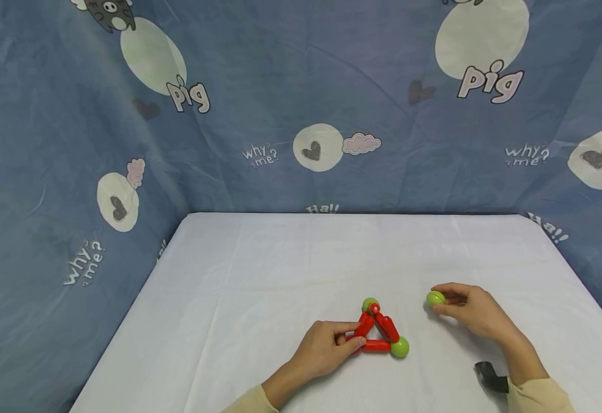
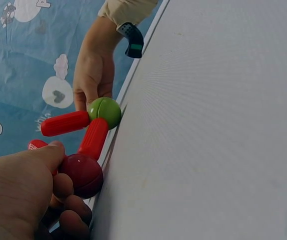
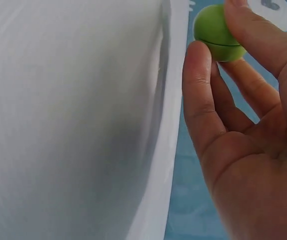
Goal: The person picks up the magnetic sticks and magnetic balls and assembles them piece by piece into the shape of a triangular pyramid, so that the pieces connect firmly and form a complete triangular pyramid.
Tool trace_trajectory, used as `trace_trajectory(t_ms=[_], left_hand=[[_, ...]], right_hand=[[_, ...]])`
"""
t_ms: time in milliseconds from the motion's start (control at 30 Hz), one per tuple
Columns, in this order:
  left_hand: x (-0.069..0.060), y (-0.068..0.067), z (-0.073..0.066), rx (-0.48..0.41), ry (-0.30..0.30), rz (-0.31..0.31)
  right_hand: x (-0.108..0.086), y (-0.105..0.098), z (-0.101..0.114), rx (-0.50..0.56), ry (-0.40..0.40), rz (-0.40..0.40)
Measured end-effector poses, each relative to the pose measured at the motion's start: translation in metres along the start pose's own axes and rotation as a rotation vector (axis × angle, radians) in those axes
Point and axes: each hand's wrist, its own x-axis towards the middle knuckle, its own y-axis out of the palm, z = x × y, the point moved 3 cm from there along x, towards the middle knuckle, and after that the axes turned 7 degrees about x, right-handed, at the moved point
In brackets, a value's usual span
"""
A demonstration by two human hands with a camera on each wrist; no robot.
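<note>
My left hand [image 1: 321, 350] grips the near-left corner of a triangle of red rods [image 1: 376, 345] joined by balls, on or just above the white table. A green ball [image 1: 400, 347] sits at its right corner and another green ball [image 1: 369, 303] at the far corner. At the held corner, a dark red ball [image 2: 82, 175] shows beside my fingers in the left wrist view. To the right, apart from the triangle, my right hand [image 1: 478, 312] pinches a loose green ball [image 1: 435, 298] between thumb and fingers. That ball [image 3: 217, 32] has a seam round its middle.
A white cloth [image 1: 259, 258] covers the table. Behind and at the sides hangs a blue printed curtain [image 1: 259, 74]. A dark strap-like piece [image 1: 490, 377] sticks out by the right sleeve.
</note>
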Motion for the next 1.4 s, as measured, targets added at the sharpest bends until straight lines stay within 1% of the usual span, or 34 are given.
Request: trace_trajectory(t_ms=[167,367,600,767,1000,1200,1267,1400], left_hand=[[0.000,0.000,0.000,0.009,0.005,-0.002],[0.001,0.000,0.000,0.010,-0.001,0.000],[0.001,0.000,-0.001,0.006,-0.003,0.002],[0.001,-0.001,-0.002,0.000,-0.002,0.002],[0.001,0.000,-0.001,-0.017,0.007,0.000],[0.001,0.001,0.001,-0.025,0.020,-0.006],[0.001,0.002,0.001,-0.023,0.025,-0.009],[0.001,0.001,0.001,-0.017,0.037,-0.013]], right_hand=[[0.000,0.003,0.006,0.053,-0.036,0.004],[-0.001,0.007,0.018,0.110,-0.070,0.009],[-0.002,0.014,0.038,0.176,-0.098,-0.005],[-0.004,0.022,0.053,0.206,-0.111,0.008],[-0.009,0.035,0.074,0.271,-0.171,0.022],[-0.013,0.044,0.087,0.279,-0.221,0.027],[-0.014,0.047,0.090,0.281,-0.243,0.025],[-0.016,0.052,0.093,0.289,-0.259,0.016]])
